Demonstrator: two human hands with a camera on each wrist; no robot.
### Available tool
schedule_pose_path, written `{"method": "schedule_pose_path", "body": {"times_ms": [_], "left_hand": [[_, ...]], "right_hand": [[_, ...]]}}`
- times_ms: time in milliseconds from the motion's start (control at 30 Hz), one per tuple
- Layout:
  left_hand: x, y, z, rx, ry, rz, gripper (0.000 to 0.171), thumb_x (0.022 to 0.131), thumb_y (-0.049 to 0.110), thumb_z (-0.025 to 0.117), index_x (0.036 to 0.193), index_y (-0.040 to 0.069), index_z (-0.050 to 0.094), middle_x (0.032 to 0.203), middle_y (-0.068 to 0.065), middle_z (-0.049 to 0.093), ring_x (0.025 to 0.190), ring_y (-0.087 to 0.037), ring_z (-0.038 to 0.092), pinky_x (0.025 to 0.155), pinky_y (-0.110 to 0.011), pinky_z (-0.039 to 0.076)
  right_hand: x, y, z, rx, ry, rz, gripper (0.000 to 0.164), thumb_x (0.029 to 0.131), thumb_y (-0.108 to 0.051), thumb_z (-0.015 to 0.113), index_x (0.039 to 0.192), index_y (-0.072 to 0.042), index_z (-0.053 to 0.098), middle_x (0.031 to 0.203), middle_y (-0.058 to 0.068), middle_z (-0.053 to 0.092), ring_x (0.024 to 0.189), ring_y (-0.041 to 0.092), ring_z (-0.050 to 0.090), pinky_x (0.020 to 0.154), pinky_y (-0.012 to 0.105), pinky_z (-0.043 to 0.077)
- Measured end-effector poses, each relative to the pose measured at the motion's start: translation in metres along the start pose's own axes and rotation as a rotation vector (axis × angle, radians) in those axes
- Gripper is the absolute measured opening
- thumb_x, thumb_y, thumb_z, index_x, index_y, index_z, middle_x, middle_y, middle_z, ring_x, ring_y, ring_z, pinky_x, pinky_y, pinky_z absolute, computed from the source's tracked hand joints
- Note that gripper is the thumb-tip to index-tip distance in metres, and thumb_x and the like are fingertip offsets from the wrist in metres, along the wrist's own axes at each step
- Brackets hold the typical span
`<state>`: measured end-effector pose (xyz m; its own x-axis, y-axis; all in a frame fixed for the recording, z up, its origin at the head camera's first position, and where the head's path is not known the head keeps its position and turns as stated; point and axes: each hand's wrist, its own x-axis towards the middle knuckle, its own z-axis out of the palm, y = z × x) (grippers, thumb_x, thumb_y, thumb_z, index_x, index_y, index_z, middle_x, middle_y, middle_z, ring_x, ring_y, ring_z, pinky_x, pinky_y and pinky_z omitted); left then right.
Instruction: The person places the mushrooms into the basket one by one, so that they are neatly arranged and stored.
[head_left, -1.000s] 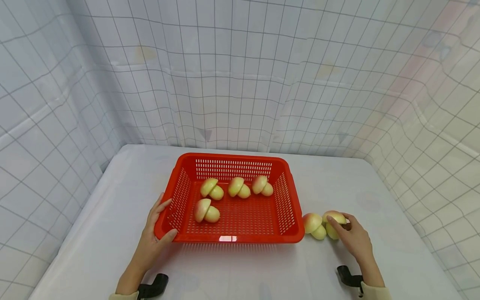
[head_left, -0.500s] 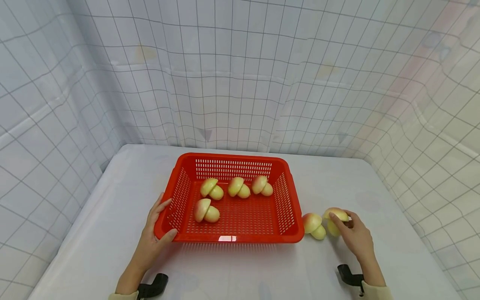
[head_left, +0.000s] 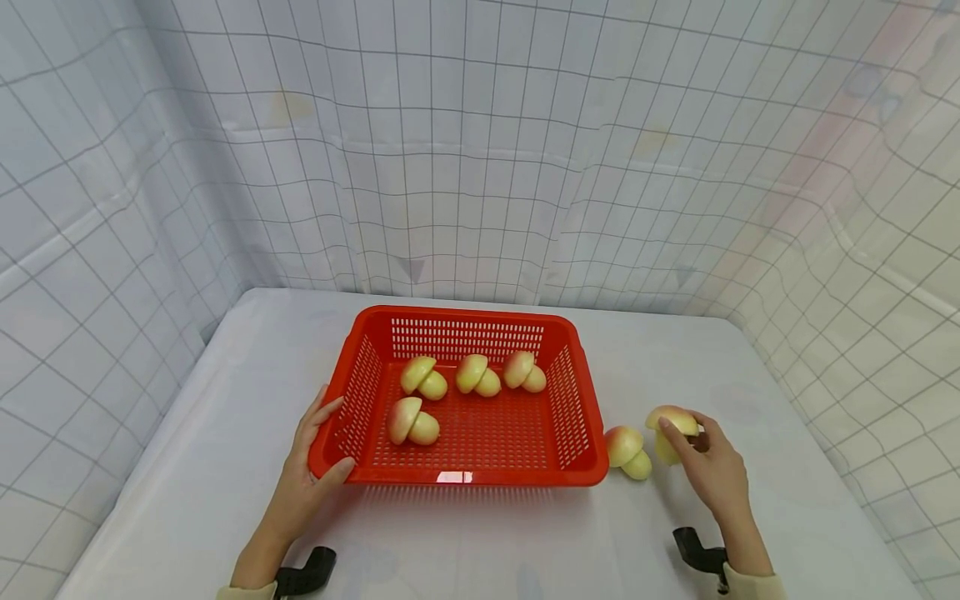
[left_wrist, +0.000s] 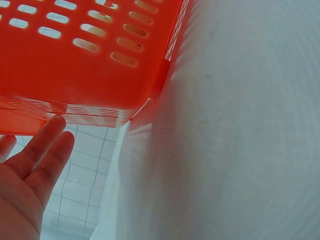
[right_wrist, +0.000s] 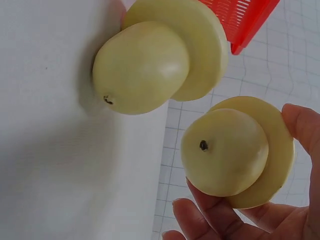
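Observation:
My right hand pinches a pale yellow toy mushroom by its cap, thumb on one side and fingers on the other. In the right wrist view this mushroom hangs off the cloth, its dark-tipped stem towards the camera. Another toy mushroom lies on the table between that hand and the red basket. At the basket's front left corner, my left hand rests on the rim, fingers along the left side and thumb at the front. The left wrist view shows nearly straight fingers against the basket.
Inside the basket lie several more toy mushrooms, three in the back row and one at front left. A white cloth covers the table. White grid-patterned curtains surround it at the back and both sides.
My right hand has raised the pinched mushroom a little off the table and away from the one beside it. The left hand and basket stay put.

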<state>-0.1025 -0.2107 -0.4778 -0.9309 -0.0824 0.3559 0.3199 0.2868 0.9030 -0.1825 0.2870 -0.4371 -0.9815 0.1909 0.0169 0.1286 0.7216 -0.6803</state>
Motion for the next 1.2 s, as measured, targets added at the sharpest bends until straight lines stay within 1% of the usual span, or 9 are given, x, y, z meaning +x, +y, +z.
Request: {"method": "schedule_pose_path", "body": {"times_ms": [100,233,300,500,667,867,1000,1200], "left_hand": [[0.000,0.000,0.000,-0.001,-0.001,0.001,0.069,0.082,0.002,0.063,0.145,0.014,0.035,0.157,0.003,0.010,0.134,-0.016,0.025,0.086,-0.018,0.044],[0.000,0.000,0.000,0.005,0.000,0.009,0.070,0.082,0.002,0.063,0.145,0.014,0.035,0.157,0.000,0.010,0.134,-0.016,0.025,0.085,-0.018,0.044],[0.000,0.000,-0.001,0.009,0.001,0.010,0.070,0.082,0.002,0.063,0.145,0.014,0.035,0.157,0.001,0.010,0.134,-0.015,0.025,0.085,-0.018,0.044],[-0.001,0.001,-0.001,0.019,0.001,0.010,0.070,0.082,0.003,0.064,0.145,0.014,0.035,0.157,0.001,0.010,0.134,-0.014,0.025,0.086,-0.017,0.043],[0.000,0.001,-0.001,0.026,-0.004,0.012,0.070,0.083,0.003,0.063,0.145,0.014,0.035,0.157,0.001,0.010,0.135,-0.013,0.024,0.086,-0.017,0.043],[0.000,0.001,-0.002,0.016,-0.024,0.041,0.069,0.084,0.001,0.061,0.146,0.012,0.033,0.157,-0.003,0.009,0.136,-0.014,0.022,0.089,-0.017,0.040],[0.000,0.002,-0.003,0.021,-0.023,0.037,0.070,0.083,0.002,0.061,0.146,0.012,0.033,0.157,-0.004,0.009,0.136,-0.015,0.022,0.089,-0.017,0.040],[-0.001,0.004,-0.002,0.019,-0.015,0.013,0.069,0.083,0.003,0.062,0.146,0.014,0.034,0.157,0.001,0.009,0.136,-0.015,0.021,0.089,-0.017,0.041]], "right_hand": [[-0.002,-0.005,-0.001,0.010,0.010,-0.008,0.077,0.087,-0.062,0.053,0.137,-0.005,0.043,0.114,0.019,0.059,0.098,0.031,0.052,0.064,0.032,0.041],[-0.003,-0.014,-0.002,0.033,0.009,-0.017,0.077,0.086,-0.061,0.054,0.138,-0.005,0.043,0.117,0.019,0.058,0.103,0.030,0.053,0.067,0.033,0.042],[-0.004,-0.018,-0.002,0.041,0.009,-0.027,0.077,0.086,-0.061,0.055,0.138,-0.006,0.043,0.118,0.020,0.058,0.104,0.031,0.053,0.068,0.033,0.043],[-0.003,-0.029,0.000,0.040,0.032,-0.085,0.071,0.087,-0.058,0.057,0.135,-0.007,0.046,0.112,0.018,0.062,0.100,0.029,0.054,0.066,0.033,0.043],[-0.003,-0.039,0.001,0.034,0.042,-0.147,0.065,0.087,-0.055,0.058,0.133,-0.008,0.049,0.105,0.015,0.063,0.095,0.026,0.054,0.066,0.033,0.043],[-0.004,-0.055,0.002,0.053,0.023,-0.210,0.063,0.088,-0.052,0.060,0.132,-0.009,0.050,0.102,0.013,0.063,0.092,0.026,0.056,0.066,0.034,0.045],[-0.004,-0.065,0.005,0.054,0.006,-0.247,0.062,0.087,-0.051,0.062,0.133,-0.010,0.051,0.099,0.012,0.064,0.089,0.026,0.058,0.065,0.034,0.047],[-0.005,-0.080,0.009,0.065,-0.033,-0.296,0.062,0.085,-0.051,0.063,0.132,-0.013,0.051,0.095,0.008,0.063,0.087,0.025,0.058,0.065,0.033,0.048]]}}
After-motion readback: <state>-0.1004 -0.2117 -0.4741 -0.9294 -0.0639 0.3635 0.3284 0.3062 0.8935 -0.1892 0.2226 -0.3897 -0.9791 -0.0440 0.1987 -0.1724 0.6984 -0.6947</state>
